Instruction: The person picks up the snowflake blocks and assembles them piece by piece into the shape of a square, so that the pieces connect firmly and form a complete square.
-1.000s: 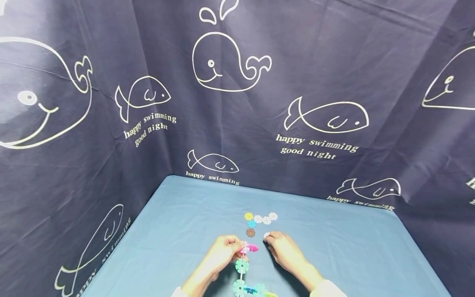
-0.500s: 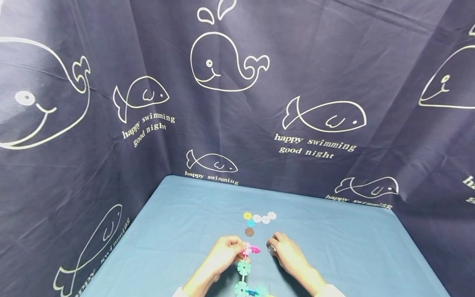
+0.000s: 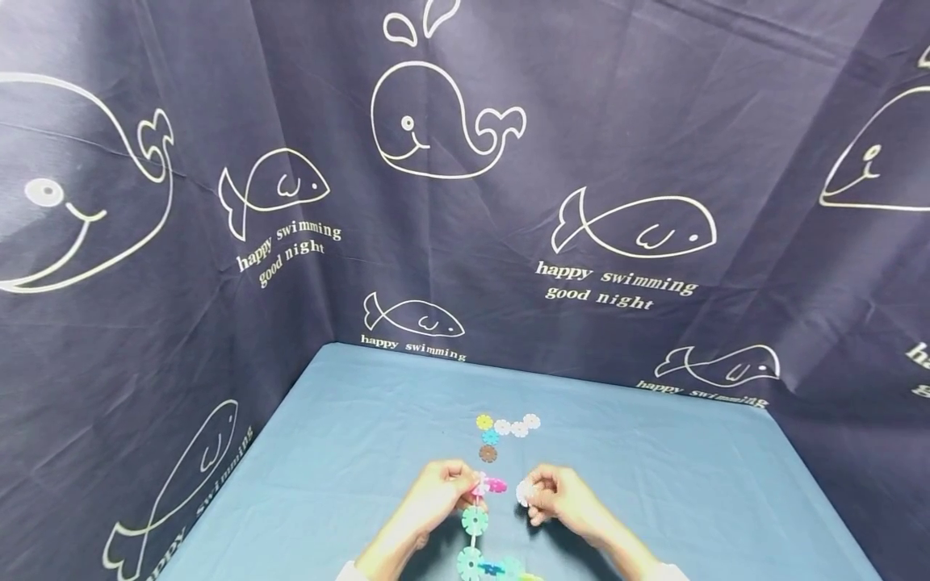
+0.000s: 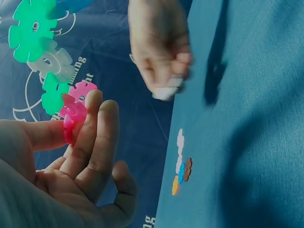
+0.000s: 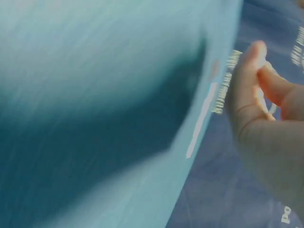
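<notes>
My left hand [image 3: 436, 499] pinches a pink snowflake disc [image 4: 74, 113] between thumb and fingers. It belongs to a linked chain of notched discs, with a green disc [image 3: 475, 520] and another green disc [image 3: 469, 563] hanging toward me. Blue and yellowish pieces at the chain's lower end are partly cut off by the head view. Just to the right, my right hand [image 3: 565, 502] holds a white snowflake disc [image 3: 525, 492] by its edge, apart from the chain. That disc looks blurred in the left wrist view and is hidden in the right wrist view.
Farther back on the blue tabletop [image 3: 654, 468] lie a brown disc [image 3: 488, 453], a blue disc [image 3: 491, 436], a yellow disc [image 3: 484, 421] and several white discs [image 3: 519, 429]. A dark curtain [image 3: 465, 242] printed with whales and fish encloses the table's back and sides.
The right hand has picked the white disc off the table and drawn it back toward me, turning it into view. The left hand still holds the chain in nearly the same place.
</notes>
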Tool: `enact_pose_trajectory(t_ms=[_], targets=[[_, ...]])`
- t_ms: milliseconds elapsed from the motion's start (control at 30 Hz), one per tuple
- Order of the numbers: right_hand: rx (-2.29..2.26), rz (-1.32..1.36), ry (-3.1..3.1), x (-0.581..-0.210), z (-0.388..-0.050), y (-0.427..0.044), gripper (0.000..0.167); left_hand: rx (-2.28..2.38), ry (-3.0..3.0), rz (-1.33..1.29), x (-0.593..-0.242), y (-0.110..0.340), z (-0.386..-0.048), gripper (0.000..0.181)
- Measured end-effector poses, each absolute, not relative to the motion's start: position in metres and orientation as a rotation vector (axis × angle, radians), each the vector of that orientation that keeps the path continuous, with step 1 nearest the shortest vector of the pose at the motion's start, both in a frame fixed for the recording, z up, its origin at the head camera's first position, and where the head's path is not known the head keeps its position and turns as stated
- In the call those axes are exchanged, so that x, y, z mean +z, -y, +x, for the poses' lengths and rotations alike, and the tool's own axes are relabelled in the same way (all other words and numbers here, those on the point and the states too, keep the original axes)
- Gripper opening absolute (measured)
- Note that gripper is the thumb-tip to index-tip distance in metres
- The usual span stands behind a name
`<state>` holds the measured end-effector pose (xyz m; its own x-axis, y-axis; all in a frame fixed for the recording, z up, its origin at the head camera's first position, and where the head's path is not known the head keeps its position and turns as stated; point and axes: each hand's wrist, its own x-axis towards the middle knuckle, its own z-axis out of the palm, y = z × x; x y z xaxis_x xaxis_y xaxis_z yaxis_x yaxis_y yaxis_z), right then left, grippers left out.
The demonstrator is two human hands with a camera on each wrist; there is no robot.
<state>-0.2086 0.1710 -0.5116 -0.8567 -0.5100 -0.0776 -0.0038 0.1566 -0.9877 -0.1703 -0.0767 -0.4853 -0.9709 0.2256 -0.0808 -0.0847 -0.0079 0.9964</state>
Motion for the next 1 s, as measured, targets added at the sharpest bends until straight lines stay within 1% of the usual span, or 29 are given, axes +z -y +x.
enact_pose_trajectory(t_ms=[33, 100, 367, 633, 1000], targets=[[-1.823, -0.441, -1.956, -0.507, -0.206, -0.171, 0.02, 2.078, -2.05, 0.15, -0.485, 0.077, -0.17, 0.023], [-1.932, -0.372, -1.838, -0.499, -0.202, -0.17, 0.023, 2.076, -2.054, 0.147, -0.484, 0.077, -0.17, 0.022], [-2.059, -0.308, -1.698, -0.477, -0.187, -0.161, 0.02, 2.102, -2.084, 0.12, -0.481, 0.075, -0.17, 0.022], [-2.083, -0.188, -1.729, -0.472, -0.18, -0.15, 0.013, 2.126, -2.094, 0.103, -0.48, 0.075, -0.17, 0.023], [-2.081, -0.179, -1.746, -0.47, -0.177, -0.146, 0.009, 2.117, -2.112, 0.146, -0.483, 0.076, -0.17, 0.02]])
